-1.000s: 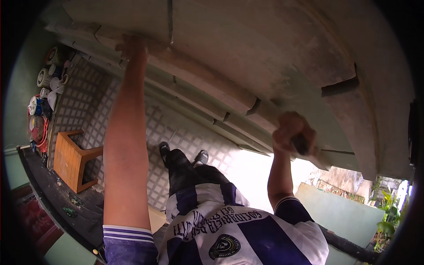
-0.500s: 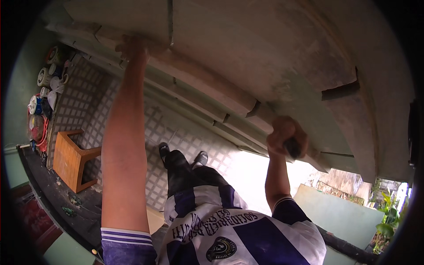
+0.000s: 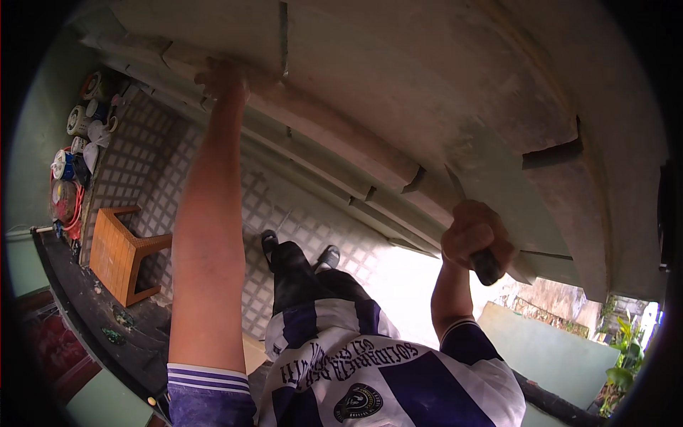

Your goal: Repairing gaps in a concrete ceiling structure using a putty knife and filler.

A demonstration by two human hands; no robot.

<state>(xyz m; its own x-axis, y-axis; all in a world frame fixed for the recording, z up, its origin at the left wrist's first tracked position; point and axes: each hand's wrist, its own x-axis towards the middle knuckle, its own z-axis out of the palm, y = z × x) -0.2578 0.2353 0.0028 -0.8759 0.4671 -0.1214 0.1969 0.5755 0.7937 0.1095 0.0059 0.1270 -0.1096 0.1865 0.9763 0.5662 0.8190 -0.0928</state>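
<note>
Overhead, against the grey plastered ceiling (image 3: 427,92), the right hand (image 3: 475,235) is closed in a fist around the dark handle of a scraping tool (image 3: 488,266), whose flat blade seems to run up and to the left from the fist and lie against the plaster; the blade's edges blend with the grey surface, so its exact outline is hard to tell. The tool's long axis thus slants from lower right at the handle toward upper left at the blade. It looks stiff and light, a one-hand tool best taken by the handle, well back from the thin blade. The left hand (image 3: 224,77) reaches straight up, fingers bent and pressed against a raised moulding strip (image 3: 334,135) that crosses the ceiling diagonally; it holds nothing loose. Below, a wooden stool (image 3: 121,252) stands on the chequered tile floor (image 3: 163,178).
</note>
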